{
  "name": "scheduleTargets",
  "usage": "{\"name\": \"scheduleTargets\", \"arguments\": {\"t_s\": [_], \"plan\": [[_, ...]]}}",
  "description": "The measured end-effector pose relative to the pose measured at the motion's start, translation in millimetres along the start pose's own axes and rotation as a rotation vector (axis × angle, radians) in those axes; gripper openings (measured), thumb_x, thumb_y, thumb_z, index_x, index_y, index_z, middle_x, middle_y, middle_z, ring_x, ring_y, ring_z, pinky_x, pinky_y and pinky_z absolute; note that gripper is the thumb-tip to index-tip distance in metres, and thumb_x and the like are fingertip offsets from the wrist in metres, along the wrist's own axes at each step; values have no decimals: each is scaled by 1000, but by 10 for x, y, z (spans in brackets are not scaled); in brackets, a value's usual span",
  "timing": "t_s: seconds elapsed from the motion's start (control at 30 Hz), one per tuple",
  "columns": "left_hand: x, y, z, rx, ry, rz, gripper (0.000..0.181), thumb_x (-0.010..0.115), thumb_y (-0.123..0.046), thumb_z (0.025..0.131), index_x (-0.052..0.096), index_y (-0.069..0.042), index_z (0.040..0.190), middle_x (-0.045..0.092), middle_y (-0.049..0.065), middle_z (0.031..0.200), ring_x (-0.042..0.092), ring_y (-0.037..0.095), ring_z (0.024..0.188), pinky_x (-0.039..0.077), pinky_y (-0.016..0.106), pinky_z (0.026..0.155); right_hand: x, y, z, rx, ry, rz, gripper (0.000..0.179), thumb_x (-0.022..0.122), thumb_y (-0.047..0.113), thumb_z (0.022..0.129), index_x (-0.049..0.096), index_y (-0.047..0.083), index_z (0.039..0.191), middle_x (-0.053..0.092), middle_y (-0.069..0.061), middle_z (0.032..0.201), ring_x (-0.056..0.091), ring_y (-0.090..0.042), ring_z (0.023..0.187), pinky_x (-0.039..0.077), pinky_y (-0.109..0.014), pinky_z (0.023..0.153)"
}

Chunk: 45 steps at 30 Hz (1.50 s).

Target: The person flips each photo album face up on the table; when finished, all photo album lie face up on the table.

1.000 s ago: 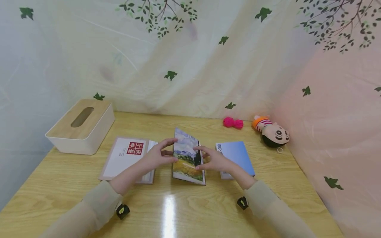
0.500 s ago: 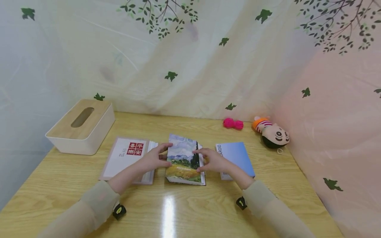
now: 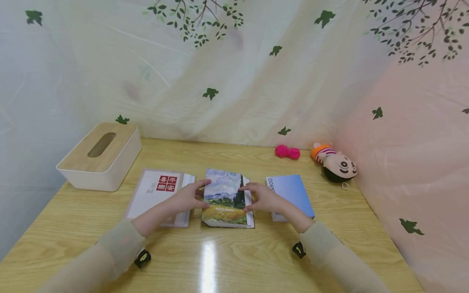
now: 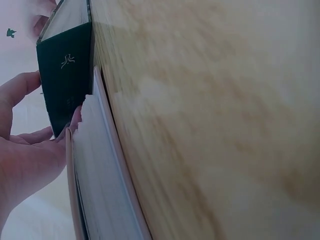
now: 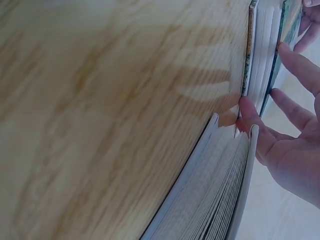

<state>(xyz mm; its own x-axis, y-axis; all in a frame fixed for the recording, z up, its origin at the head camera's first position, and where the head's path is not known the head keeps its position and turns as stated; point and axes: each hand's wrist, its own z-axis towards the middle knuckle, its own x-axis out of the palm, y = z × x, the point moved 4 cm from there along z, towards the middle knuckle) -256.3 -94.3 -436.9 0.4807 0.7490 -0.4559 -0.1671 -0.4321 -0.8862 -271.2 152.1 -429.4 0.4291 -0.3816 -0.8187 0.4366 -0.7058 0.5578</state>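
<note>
Head view: painted book (image 3: pixel 223 195) lies between the two hands, long axis running away from the person, neither hand clearly nearer. Left hand (image 3: pixel 186 198), half-curled, grips its left edge; right hand (image 3: pixel 265 198), likewise half-curled, its right edge. Left wrist: fingers (image 4: pixel 22 86) at the dark green spine (image 4: pixel 65 75). Right wrist: fingers straddle the page edges (image 5: pixel 267 35). Against a second ago: steep tilt gone, front cover nearly level.

Middle book (image 3: pixel 224 197): lilac, green and yellow painted landscape, dark green spine (image 4: pixel 65 82); right book (image 3: pixel 293 193), blue
</note>
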Motion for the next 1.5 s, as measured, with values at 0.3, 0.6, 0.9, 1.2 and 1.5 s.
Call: {"name": "scheduleTargets", "arguments": {"t_s": [0.3,0.6,0.9,1.2,1.5], "plan": [[-58,6,-39,-27,-31,78,82,77,-14,77,32,-1,145,50,26,132,58,33,110,52,37,89,-13,27,6,-25,6,-30,66,76,28,80,49,15,138,32,-25,147,53,-9,58,46,-27,68],[-21,-96,-107,57,-64,320,83,77,-28,77,35,0,143,37,23,145,39,39,131,31,51,108,-110,50,-110,15,32,-28,70,77,26,79,45,13,140,31,-22,149,56,-36,107,48,-46,90],[-8,-326,-105,77,-76,351,95,79,-31,74,26,-6,149,20,21,154,23,41,139,23,57,110,-402,57,-333,3,-58,-47,70,76,24,80,44,9,140,41,-16,145,40,-35,130,50,-46,92],[113,-688,6,155,-86,394,89,78,-32,76,30,-8,147,29,19,151,26,39,138,26,56,109,-736,-16,-563,-66,-196,-53,68,75,21,81,44,12,141,40,-15,145,37,-35,132,42,-53,99],[414,-835,197,193,-22,364,89,77,-37,77,30,-7,147,33,14,150,29,33,138,27,48,112,-994,-183,-764,-79,-297,1,70,77,17,79,43,8,140,44,-15,143,42,-36,128,44,-55,96]]}}
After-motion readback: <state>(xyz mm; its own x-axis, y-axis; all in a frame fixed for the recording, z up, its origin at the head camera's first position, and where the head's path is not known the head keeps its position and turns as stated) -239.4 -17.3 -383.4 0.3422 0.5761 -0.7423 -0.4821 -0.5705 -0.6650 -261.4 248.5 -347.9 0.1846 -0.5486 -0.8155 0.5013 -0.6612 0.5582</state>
